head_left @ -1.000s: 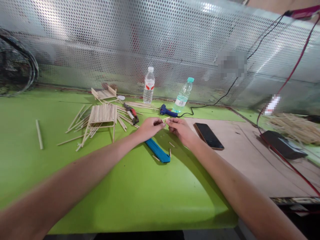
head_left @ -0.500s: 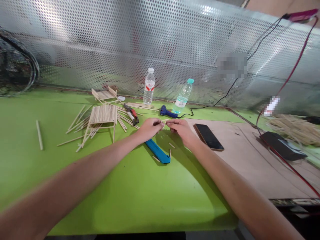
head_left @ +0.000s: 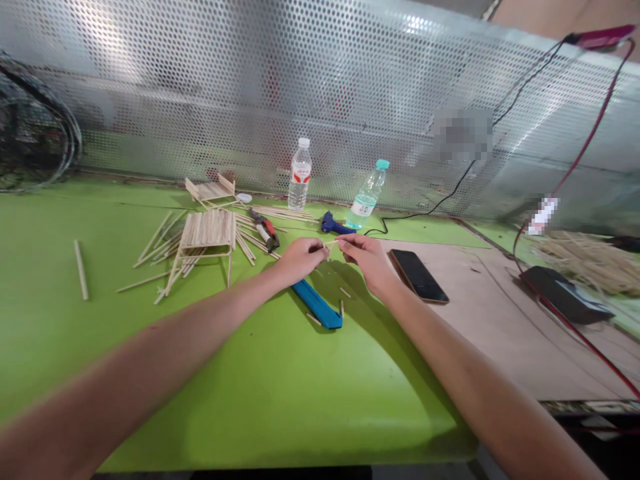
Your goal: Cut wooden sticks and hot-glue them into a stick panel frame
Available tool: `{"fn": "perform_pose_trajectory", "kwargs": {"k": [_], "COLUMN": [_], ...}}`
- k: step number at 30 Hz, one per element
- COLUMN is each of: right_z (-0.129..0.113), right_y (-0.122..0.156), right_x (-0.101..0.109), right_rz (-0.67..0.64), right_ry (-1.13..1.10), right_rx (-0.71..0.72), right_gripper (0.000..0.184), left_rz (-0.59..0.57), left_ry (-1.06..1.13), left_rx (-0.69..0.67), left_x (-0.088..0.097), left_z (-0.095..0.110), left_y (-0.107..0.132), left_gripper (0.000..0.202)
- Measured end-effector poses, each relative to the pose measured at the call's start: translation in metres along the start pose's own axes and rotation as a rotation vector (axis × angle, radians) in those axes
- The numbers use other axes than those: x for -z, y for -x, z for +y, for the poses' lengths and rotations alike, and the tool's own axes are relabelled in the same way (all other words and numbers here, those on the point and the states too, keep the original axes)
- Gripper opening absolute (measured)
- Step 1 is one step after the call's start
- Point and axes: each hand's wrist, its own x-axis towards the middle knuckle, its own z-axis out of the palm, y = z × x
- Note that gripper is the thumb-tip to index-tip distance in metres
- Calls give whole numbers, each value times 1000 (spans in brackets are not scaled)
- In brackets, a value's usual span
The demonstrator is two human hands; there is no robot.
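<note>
Above the green table, my left hand (head_left: 301, 259) and my right hand (head_left: 364, 259) face each other with fingertips pinched. A small pale wooden stick (head_left: 333, 242) spans the narrow gap between them, its ends at the fingers of both hands. Another short piece seems to point down by the left fingertips, too small to make out well. Under and in front of my left hand lies a long blue plastic tool (head_left: 319, 304), its far end hidden by the hand. Short stick offcuts (head_left: 345, 292) lie around it. Behind my right hand rests a blue glue gun (head_left: 336, 224), partly covered.
A small stick-built table-like frame (head_left: 208, 233) stands left among loose sticks (head_left: 159, 241), with another stick frame (head_left: 213, 191) behind. Red-handled pruning shears (head_left: 264, 229), two water bottles (head_left: 300, 177), a phone (head_left: 419, 275) and a black box with cables (head_left: 565, 293) surround the hands.
My hands have drawn slightly apart, so more of the small stick shows between them. My right fingers now cover part of the glue gun. The objects on the table have stayed put.
</note>
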Motion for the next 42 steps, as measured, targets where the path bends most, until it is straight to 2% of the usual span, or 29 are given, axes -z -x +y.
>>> {"fn": "perform_pose_trajectory", "kwargs": {"k": [15,22,34,42], "right_z": [0,1,-8,-8], "right_y": [1,2,7,6], "right_x": [-2,-5,-5,-5], "right_rz": [-23,-64,17,45], "right_ry": [3,73,291,300], "right_rx": [27,32,90,84], "right_gripper": [28,26,23,23], "left_rz": [-21,-44,-48,-65], "left_ry": [37,99,80,106], "left_rx": [27,0,-11,-32], "left_x": [1,-1,1,1], "left_z": [2,-4,0,-1], "left_y": [1,-1,0,1], "left_gripper": [27,24,28,28]}}
